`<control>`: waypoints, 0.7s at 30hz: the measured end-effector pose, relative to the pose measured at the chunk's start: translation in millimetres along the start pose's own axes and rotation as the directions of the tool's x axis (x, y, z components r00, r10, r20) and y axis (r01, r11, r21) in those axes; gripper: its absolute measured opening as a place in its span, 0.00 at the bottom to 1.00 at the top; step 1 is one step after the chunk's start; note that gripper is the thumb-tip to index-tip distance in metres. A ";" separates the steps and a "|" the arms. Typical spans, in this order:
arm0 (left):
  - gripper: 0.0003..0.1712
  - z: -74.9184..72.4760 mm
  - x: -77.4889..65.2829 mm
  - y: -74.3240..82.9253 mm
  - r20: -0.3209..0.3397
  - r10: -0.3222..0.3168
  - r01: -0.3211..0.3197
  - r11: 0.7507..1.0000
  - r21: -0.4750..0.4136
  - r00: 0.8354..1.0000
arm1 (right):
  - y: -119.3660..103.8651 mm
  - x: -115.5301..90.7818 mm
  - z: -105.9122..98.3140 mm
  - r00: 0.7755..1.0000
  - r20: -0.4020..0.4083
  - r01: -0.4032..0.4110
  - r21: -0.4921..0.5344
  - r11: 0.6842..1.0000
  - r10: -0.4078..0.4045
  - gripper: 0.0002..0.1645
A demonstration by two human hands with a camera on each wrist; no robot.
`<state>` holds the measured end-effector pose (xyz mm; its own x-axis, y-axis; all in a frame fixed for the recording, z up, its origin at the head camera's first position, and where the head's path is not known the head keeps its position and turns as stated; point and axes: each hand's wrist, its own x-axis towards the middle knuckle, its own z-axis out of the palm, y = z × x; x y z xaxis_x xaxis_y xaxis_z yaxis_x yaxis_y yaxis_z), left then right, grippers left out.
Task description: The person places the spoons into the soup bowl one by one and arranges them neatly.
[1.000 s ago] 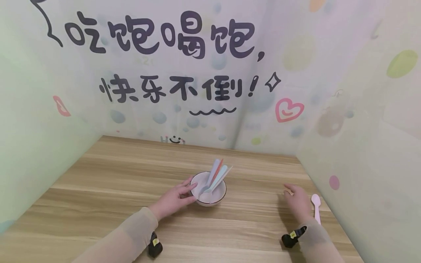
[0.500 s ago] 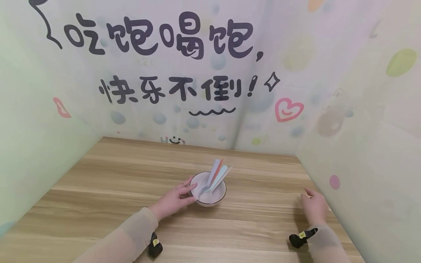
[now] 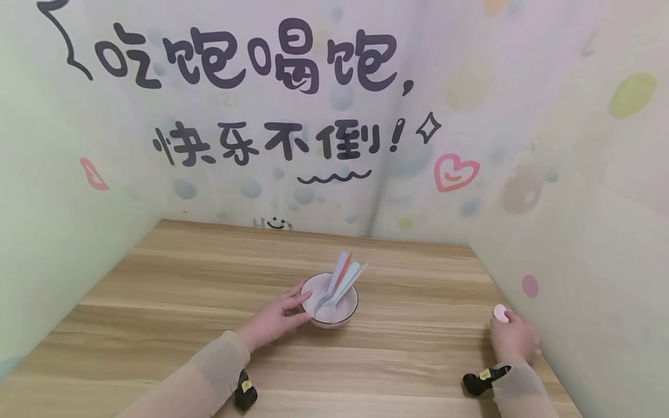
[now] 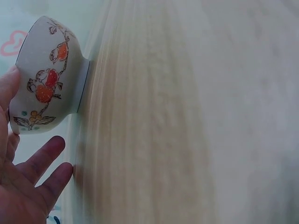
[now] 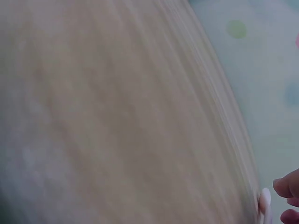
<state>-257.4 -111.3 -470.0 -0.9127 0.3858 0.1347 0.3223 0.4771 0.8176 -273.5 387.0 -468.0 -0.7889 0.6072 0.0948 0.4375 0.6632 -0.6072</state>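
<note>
A white bowl (image 3: 308,284) with a dark rim stands on the table, and the left wrist view shows orange fruit painted on the bowl's side (image 4: 44,88). My left hand (image 3: 274,319) rests on its left rim, thumb and fingers spread along the edge. Several small spoons lean inside, their handles sticking out at the back right: lilac (image 3: 338,270), orange-red, pale blue (image 3: 347,281) and whitish. Over at the right side of the table, my right hand (image 3: 514,337) is bent over a pink spoon (image 3: 500,313); only its rounded end shows. In the right wrist view, fingers (image 5: 287,184) surround the spoon (image 5: 266,196), but their hold is cropped.
A wooden table (image 3: 209,273) spreads under both hands. Printed cloth walls (image 3: 261,197) close it in at the back, left and right. The right wall (image 3: 585,278) runs close beside my right hand. A black camera (image 3: 475,383) sits on my right wrist, another on the left.
My right hand has moved rightward across the table to the pink spoon and now covers most of it. The left hand stays at the bowl, and the view has shifted slightly.
</note>
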 end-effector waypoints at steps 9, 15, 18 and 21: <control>0.33 0.1 -1.1 0.3 -0.008 -0.004 0.003 1.000 -0.009 1.000 | 12.9 2.1 3.4 0.999 0.015 -0.030 -0.007 1.000 0.031 0.29; 0.33 0.2 -0.6 -0.5 -0.007 0.004 -0.004 1.000 0.000 1.000 | 18.7 1.8 2.9 0.999 0.024 -0.043 -0.049 0.998 0.044 0.30; 0.33 0.5 0.0 -1.3 -0.005 0.010 -0.010 1.000 0.003 1.000 | 19.2 1.5 3.1 0.998 0.036 -0.047 -0.057 0.997 0.050 0.30; 0.34 0.7 0.3 -1.6 -0.003 0.012 -0.012 1.000 0.011 1.000 | 20.8 0.8 3.4 0.998 0.045 -0.049 -0.055 0.997 0.051 0.31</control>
<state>-258.0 -111.4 -471.6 -0.9094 0.3893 0.1463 0.3362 0.4813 0.8095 -266.5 399.8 -483.2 -0.7840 0.6202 0.0283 0.4985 0.6560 -0.5667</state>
